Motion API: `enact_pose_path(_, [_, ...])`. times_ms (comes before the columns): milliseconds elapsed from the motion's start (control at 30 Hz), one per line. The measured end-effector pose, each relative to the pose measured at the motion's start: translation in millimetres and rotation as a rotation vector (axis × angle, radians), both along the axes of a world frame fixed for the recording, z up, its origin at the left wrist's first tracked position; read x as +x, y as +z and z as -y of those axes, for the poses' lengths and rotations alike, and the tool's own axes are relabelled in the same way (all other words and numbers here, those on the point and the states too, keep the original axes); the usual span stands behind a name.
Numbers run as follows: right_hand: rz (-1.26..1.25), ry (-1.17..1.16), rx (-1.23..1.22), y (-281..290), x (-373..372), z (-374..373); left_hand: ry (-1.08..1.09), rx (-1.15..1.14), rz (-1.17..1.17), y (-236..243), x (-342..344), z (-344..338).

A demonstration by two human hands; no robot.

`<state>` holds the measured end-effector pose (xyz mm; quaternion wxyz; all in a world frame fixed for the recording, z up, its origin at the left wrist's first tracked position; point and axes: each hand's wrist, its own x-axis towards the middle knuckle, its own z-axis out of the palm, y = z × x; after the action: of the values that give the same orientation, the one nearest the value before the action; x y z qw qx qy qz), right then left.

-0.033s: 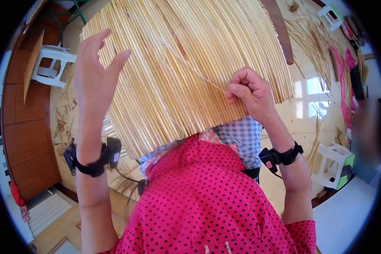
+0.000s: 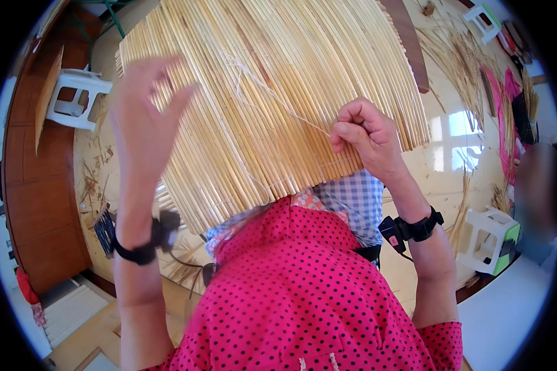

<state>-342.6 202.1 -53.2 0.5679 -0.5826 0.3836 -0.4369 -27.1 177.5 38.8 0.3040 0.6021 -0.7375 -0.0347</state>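
Observation:
A wide mat of straw stalks (image 2: 303,68), laid side by side and bound with thread, spreads in front of me over my lap. My right hand (image 2: 368,133) is closed over the mat's near right part, thumb and fingertips pinching the end of a thin white thread (image 2: 291,112). That thread runs up and left across the stalks to a loose tangle. My left hand (image 2: 145,111) is raised over the mat's left edge, blurred by motion, its thumb and fingers apart with nothing seen between them.
White stools stand on the floor, one at the left (image 2: 79,99) and one with a green side at the right (image 2: 486,241). Loose straw (image 2: 455,68) is scattered at the far right. A person (image 2: 541,191) is at the right edge. A wooden cabinet (image 2: 46,216) lines the left.
My left hand has shifted slightly to the right and its fingers are now more blurred. The thread near the tangle lies a little differently. My right hand has stayed in place.

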Motion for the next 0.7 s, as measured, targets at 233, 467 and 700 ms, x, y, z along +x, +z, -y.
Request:
enact_pose_path(233, [0.159, -0.015, 0.023, -6, -2, 3, -0.129, 0.357, -0.17, -60, -73, -61])
enact_pose_path(467, [-0.236, 0.118, -0.242, 1, 1, -5, -0.087, 0.536, -0.496, -68, -79, -61])
enact_pose_path(700, [-0.477, 0.358, -0.821, -8, 24, -24, -0.183, 0.639, -0.634, -65, -66, -54])
